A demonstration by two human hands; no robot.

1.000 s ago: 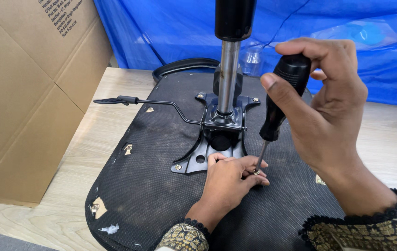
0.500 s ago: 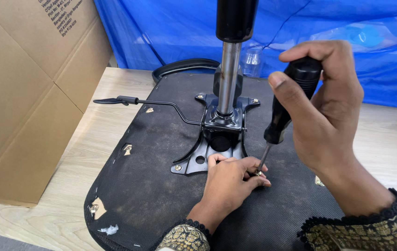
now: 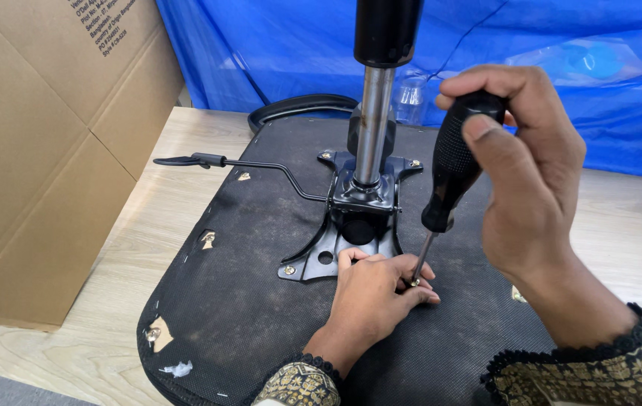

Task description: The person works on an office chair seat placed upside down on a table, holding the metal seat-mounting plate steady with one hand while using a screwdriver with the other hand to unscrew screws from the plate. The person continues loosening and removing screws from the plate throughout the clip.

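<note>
An upturned black chair seat [image 3: 246, 301] lies on the wooden floor, with a black metal mounting plate [image 3: 339, 240] and a steel gas cylinder [image 3: 373, 120] standing up from it. My right hand [image 3: 524, 180] grips the black handle of a screwdriver [image 3: 452, 165], its shaft angled down to a screw at the plate's near right corner. My left hand [image 3: 373, 301] rests flat on the seat there, fingertips pinched around the screwdriver tip and the screw, which is mostly hidden.
A black lever [image 3: 231, 165] sticks out left from the plate. A large cardboard box [image 3: 43, 143] stands at the left. A blue tarp [image 3: 276, 53] hangs behind, with a black curved armrest [image 3: 298, 109] and a clear bottle [image 3: 411, 98] at its foot.
My right hand has shifted slightly with the screwdriver handle, turning around it. The left hand has stayed at the tip.
</note>
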